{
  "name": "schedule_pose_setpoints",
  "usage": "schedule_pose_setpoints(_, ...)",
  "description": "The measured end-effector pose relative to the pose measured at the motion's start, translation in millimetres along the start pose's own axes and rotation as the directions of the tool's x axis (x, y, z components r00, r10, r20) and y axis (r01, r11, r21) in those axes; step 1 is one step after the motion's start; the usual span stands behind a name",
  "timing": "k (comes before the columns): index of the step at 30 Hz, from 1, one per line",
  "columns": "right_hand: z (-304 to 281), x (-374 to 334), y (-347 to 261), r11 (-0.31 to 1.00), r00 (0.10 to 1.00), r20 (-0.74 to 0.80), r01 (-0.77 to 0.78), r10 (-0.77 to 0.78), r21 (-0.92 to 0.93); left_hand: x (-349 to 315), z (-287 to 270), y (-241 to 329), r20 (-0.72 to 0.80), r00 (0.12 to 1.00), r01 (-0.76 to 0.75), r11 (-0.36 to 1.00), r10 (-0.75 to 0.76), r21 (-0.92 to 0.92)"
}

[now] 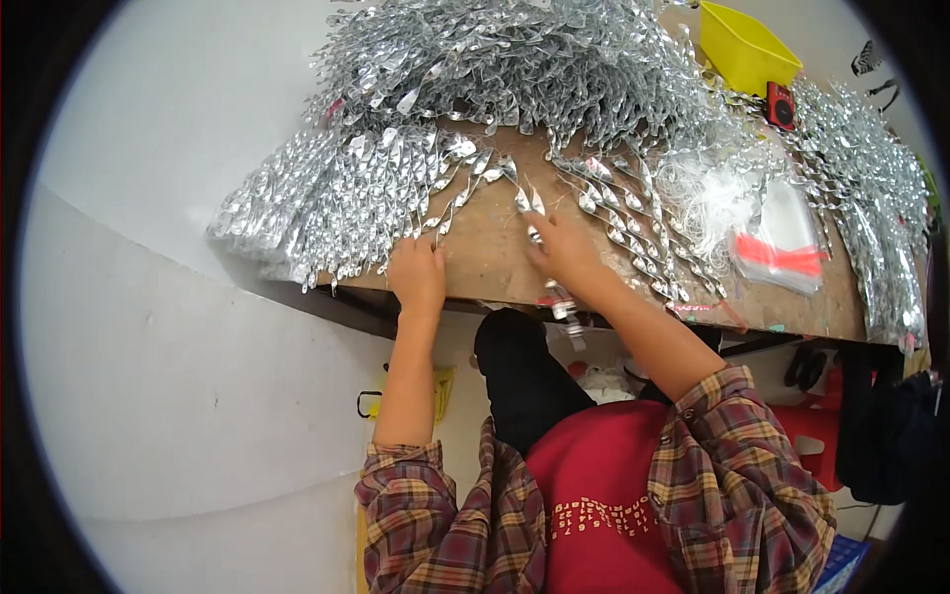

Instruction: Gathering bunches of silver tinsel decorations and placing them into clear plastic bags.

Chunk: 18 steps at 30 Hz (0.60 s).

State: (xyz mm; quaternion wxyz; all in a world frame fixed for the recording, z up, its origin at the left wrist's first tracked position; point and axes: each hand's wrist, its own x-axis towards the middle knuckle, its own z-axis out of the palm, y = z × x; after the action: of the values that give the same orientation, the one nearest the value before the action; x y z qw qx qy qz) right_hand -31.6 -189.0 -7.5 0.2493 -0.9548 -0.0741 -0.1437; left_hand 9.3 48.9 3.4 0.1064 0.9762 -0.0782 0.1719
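My right hand [566, 252] is closed around a twisted silver foil strip [535, 202]. One part of the strip lies on the brown table beyond my fingers, and its tail [564, 309] hangs over the near edge. My left hand [417, 275] rests at the near edge with its fingers curled in. Another twisted silver strip [459, 202] runs down to its fingertips, which seem to pinch the lower end. Left of that hand, many similar strips lie side by side in a bundle [346, 198]. A few loose strips [633, 233] lie right of my right hand.
A large heap of silver strips [515, 69] covers the table's [485, 257] far side. To the right lie white thread [698, 193], clear plastic bags with an orange band [782, 259], another strip pile [871, 188], a red device [781, 106] and a yellow bin [747, 49]. A white wall borders the left.
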Motion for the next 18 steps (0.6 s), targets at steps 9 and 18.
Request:
schedule_pose_setpoints(9, -4.4, -0.4, 23.6, 0.998, 0.997, -0.057, -0.053, 0.054, 0.032, 20.0, 16.0, 1.6, -0.14, 0.935, -0.307, 0.942, 0.325, 0.136)
schedule_pose_setpoints(18, -2.8, -2.4, 20.3, 0.999, 0.995, -0.103, -0.005, 0.009, 0.04, 28.1, -3.5, 24.2, -0.076, 0.962, -0.243, 0.947, 0.264, 0.211)
